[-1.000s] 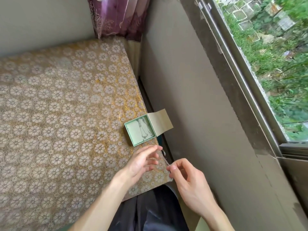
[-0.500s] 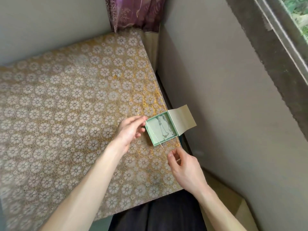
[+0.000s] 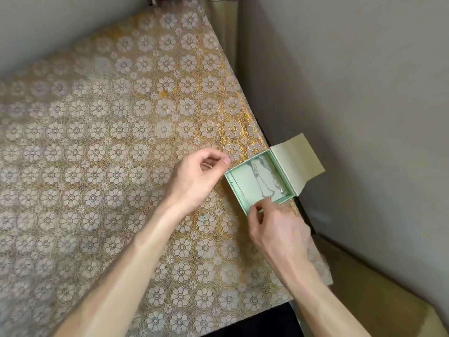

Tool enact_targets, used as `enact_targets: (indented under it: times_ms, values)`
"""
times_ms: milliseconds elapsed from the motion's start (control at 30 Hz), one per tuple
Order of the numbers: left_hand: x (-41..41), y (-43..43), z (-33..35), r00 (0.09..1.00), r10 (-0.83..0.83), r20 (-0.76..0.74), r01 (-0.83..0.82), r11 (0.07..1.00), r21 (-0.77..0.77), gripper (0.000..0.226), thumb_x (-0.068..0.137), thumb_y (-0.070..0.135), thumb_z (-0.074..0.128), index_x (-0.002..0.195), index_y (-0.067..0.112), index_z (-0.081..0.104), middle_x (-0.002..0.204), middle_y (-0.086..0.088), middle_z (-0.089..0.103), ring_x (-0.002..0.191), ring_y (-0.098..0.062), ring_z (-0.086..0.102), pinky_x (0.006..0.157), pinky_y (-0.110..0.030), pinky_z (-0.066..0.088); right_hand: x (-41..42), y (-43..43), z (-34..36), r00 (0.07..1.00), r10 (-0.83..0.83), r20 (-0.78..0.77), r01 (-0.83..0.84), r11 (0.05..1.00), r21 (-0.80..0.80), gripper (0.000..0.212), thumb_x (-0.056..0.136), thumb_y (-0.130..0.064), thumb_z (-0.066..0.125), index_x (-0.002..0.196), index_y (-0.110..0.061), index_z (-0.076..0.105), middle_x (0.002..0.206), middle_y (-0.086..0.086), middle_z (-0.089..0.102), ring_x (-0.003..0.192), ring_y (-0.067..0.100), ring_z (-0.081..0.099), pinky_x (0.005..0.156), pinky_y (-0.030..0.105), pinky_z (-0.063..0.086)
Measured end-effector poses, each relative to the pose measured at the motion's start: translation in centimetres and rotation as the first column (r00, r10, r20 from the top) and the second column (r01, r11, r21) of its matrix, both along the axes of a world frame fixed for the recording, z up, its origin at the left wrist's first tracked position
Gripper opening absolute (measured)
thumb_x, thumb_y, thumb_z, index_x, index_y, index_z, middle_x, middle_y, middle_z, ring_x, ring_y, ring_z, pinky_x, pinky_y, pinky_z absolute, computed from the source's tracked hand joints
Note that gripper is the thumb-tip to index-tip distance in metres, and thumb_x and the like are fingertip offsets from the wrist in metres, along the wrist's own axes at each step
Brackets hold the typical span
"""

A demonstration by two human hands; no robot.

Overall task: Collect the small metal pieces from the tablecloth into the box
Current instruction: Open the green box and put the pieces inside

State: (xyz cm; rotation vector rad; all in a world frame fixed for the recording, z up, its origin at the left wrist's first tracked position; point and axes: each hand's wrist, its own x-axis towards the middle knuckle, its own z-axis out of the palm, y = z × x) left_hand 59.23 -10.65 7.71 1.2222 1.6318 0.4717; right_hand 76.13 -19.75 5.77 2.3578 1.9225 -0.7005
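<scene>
Gold-and-white flower tablecloth (image 3: 121,142) lies flat, with a plain wall (image 3: 364,117) beyond it on the right. Our left hand (image 3: 196,178) has thumb and forefinger pressed together at the far left corner of the box (image 3: 286,197), and our right hand (image 3: 277,229) pinches in the same way at the near corner. Between the two pinches we see a fine chain (image 3: 239,192), stretched along the left wall of the box, just inside it. More chains (image 3: 261,176) lie on the green floor of the box. Its beige lid (image 3: 297,161) stands open to the right, past the edge of the cloth.

We judge the fine chain to be very light, limp and easy to tangle or snap. It would slip from the fingers, so the two ends are the good places to hold, and it should go down slack. We see no loose piece on the cloth. We can read no brand, label or writing on box or lid.
</scene>
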Motion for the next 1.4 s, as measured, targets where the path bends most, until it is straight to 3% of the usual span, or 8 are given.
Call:
enact_targets:
  times_ms: [133, 367, 633, 800, 967, 1133, 1267, 1400]
  values:
    - [0.0, -0.6, 0.2, 0.966, -0.189, -0.173, 0.201, 0.978, 0.051, 0.007, 0.089, 0.039, 0.072, 0.089, 0.033, 0.075, 0.087, 0.014, 0.07, 0.08, -0.003, 0.063, 0.078, -0.03, 0.054, -0.2, 0.1, 0.0, 0.999, -0.034, -0.013, 0.033, 0.998, -0.061, 0.032, 0.098, -0.044, 0.042, 0.092, -0.024, 0.066, 0.071, -0.006, 0.066, 0.058, 0.022, 0.061, 0.053, 0.028, 0.046]
    - [1.3, 0.2, 0.2, 0.807, -0.43, -0.405, 0.498, 0.864, 0.075, 0.013, 0.091, 0.044, 0.066, 0.094, 0.035, 0.075, 0.072, 0.019, 0.052, 0.08, -0.011, 0.06, 0.073, -0.032, 0.055, -0.2, 0.8, 0.4, 0.999, -0.047, 0.019, 0.048, 0.993, -0.108, 0.033, 0.1, -0.046, 0.041, 0.098, -0.026, 0.068, 0.078, -0.003, 0.068, 0.063, 0.025, 0.053, 0.057, 0.029, 0.036]
    - [2.4, 0.3, -0.7, 0.617, -0.41, -0.672, 0.651, 0.745, 0.143, 0.019, 0.094, 0.041, 0.063, 0.098, 0.025, 0.073, 0.094, 0.007, 0.07, 0.091, -0.019, 0.071, 0.078, -0.032, 0.053, 0.2, 0.3, -0.1, 0.998, -0.044, -0.039, 0.043, 0.999, -0.021, 0.03, 0.099, -0.051, 0.048, 0.097, -0.032, 0.072, 0.074, -0.006, 0.07, 0.065, 0.023, 0.064, 0.053, 0.027, 0.033]
    - [2.4, 0.2, -1.4, 0.612, -0.382, -0.692, 0.638, 0.756, 0.147, 0.017, 0.092, 0.039, 0.065, 0.094, 0.024, 0.073, 0.092, 0.006, 0.07, 0.088, -0.021, 0.072, 0.079, -0.034, 0.055, 1.0, -0.2, 0.0, 0.996, -0.007, -0.088, 0.012, 0.998, 0.058, 0.023, 0.098, -0.046, 0.052, 0.094, -0.035, 0.072, 0.067, -0.009, 0.067, 0.052, 0.009, 0.039, 0.045, 0.016, 0.016]
    - [2.5, 0.1, -1.7, 0.598, -0.374, -0.709, 0.635, 0.761, 0.135, 0.018, 0.09, 0.039, 0.067, 0.095, 0.025, 0.076, 0.093, 0.007, 0.072, 0.086, -0.02, 0.073, 0.075, -0.033, 0.056, 1.7, -0.3, -0.5, 0.987, 0.022, -0.157, -0.032, 0.998, -0.059, 0.031, 0.101, -0.053, 0.039, 0.112, -0.037, 0.063, 0.063, -0.004, 0.066, 0.057, 0.017, 0.058, 0.056, 0.03, 0.046]
    - [1.9, -1.7, -2.3, 0.774, -0.274, -0.57, 0.471, 0.851, 0.231, 0.015, 0.091, 0.033, 0.071, 0.102, 0.024, 0.074, 0.095, 0.005, 0.069, 0.083, -0.02, 0.069, 0.064, -0.03, 0.052, 3.1, -0.2, -0.1, 0.958, 0.096, -0.268, -0.133, 0.984, -0.121, 0.034, 0.104, -0.055, 0.033, 0.127, -0.042, 0.055, 0.067, -0.007, 0.069, 0.066, 0.01, 0.067, 0.063, 0.025, 0.05]
    - [2.5, -4.3, -3.0, 0.869, -0.191, -0.457, 0.338, 0.903, 0.266, 0.056, 0.091, 0.044, 0.067, 0.14, 0.021, 0.052, 0.133, -0.003, 0.055, 0.119, -0.022, 0.055, 0.092, -0.032, 0.046, 5.1, 0.2, 1.7, 0.936, 0.129, -0.328, -0.149, 0.988, -0.036, 0.034, 0.103, -0.053, 0.039, 0.132, -0.042, 0.053, 0.087, -0.014, 0.074, 0.07, 0.005, 0.067, 0.072, 0.03, 0.055]
    - [4.0, -5.1, -3.2, 0.838, -0.307, -0.45, 0.413, 0.897, 0.156, 0.114, 0.079, 0.073, 0.063, 0.161, 0.02, 0.004, 0.168, -0.002, 0.015, 0.15, -0.019, 0.022, 0.117, -0.03, 0.01, 8.0, 1.8, 3.2, 0.891, -0.149, -0.429, 0.208, 0.974, 0.094, 0.02, 0.099, -0.046, 0.054, 0.115, -0.036, 0.062, 0.083, -0.015, 0.069, 0.076, 0.001, 0.064, 0.066, 0.011, 0.045]
